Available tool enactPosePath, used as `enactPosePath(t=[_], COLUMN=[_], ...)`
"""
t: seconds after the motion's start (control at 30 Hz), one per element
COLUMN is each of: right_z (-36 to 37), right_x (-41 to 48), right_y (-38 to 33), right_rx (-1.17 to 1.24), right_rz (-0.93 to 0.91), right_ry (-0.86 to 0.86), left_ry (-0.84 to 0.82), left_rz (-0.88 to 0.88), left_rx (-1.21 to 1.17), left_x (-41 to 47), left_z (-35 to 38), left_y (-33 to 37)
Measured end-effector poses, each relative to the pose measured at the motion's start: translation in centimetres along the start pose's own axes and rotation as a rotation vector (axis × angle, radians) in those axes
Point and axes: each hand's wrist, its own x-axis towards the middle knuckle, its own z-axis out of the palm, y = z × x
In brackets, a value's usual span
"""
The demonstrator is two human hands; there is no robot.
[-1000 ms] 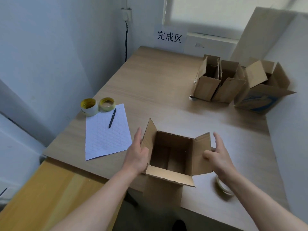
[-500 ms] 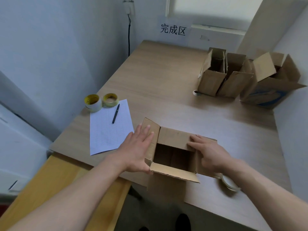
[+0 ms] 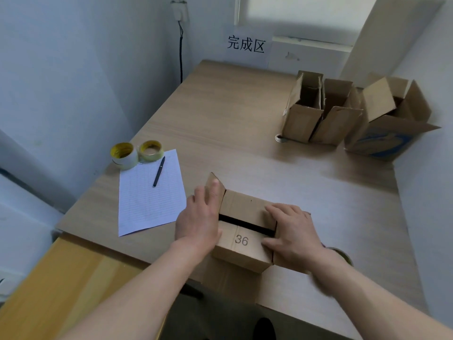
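Both hands are pressing open-palmed on the cardboard box [image 3: 241, 251], sitting just right of the lined sheet [image 3: 147, 200]: the right hand [image 3: 294, 231] is holding down flaps that were standing open a second ago, while the left hand [image 3: 198, 217] is pushing against the last upright side flap [image 3: 215, 190]. Closing is nearing completion, judging by the narrow dark slit remaining.

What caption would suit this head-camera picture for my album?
Left hand and right hand press down the flaps of a cardboard box marked 36 on a table.
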Motion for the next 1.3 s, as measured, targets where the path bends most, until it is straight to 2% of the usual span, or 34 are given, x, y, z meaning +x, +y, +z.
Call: enactPosePath(t=[0.07, 0.1, 0.17, 0.23, 0.3, 0.33, 0.4, 0.43, 0.5, 0.53, 0.7, 0.83, 1.03, 1.1, 1.3], right_z=[0.8, 1.0, 0.9, 0.5, 0.2, 0.1, -0.2, -0.4, -0.6, -0.4, 2.5, 2.1, 2.4, 2.2, -0.3], right_x=[-0.3, -0.3, -0.2, -0.2, -0.6, -0.9, -1.6, -2.1, -2.6, -2.7, -2.3, -2.4, -2.3, -2.1, 1.0], right_y=[-0.2, -0.1, 0.1, 0.2, 0.8, 1.3, 2.2, 2.2, 1.5, 1.0, 0.8, 1.3, 2.1, 2.4, 5.0], right_rx=[-0.033, -0.052, -0.073, -0.070, -0.024, 0.022, 0.261, 0.509, 1.104, 1.206, 0.753, 0.793, 0.796, 0.790, 0.339], right_rz=[0.000, 0.000, -0.004, 0.004, 0.043, 0.082, 0.263, 0.376, 0.513, 0.521, 0.281, 0.247, 0.273, 0.264, 0.111], right_ry=[0.083, 0.106, 0.114, 0.093, 0.132, 0.220, 0.436, 0.499, 0.506, 0.463, 0.129, 0.085, 0.090, 0.066, 0.000], left_ry=[0.055, 0.023, -0.167, -0.333, -0.327, -0.304, -0.260, -0.238, -0.192, -0.169, -0.123, -0.039, -0.218, -0.247, -0.358], left_rz=[0.118, 0.187, 0.291, 0.319, 0.355, 0.366, 0.375, 0.371, 0.354, 0.353, 0.347, 0.223, 0.051, 0.073, 0.322], left_rx=[-0.008, -0.053, -0.158, -0.140, -0.105, -0.120, -0.197, -0.245, -0.345, -0.385, -0.464, -0.549, -0.363, -0.324, -0.255], left_x=[-0.3, -0.6, -1.5, -2.2, -2.2, -2.0, -1.7, -1.5, -1.3, -1.2, -0.4, 0.2, 1.1, 1.7, 5.2], left_z=[0.0, 0.0, 0.2, 1.1, 2.1, 2.5, 3.1, 3.3, 3.6, 3.7, 4.2, 4.9, 4.3, 4.0, 3.3], left_y=[0.6, 1.2, 2.5, 3.2, 2.8, 2.4, 1.7, 1.4, 1.3, 1.4, 3.5, 4.4, 6.8, 7.0, 6.5])
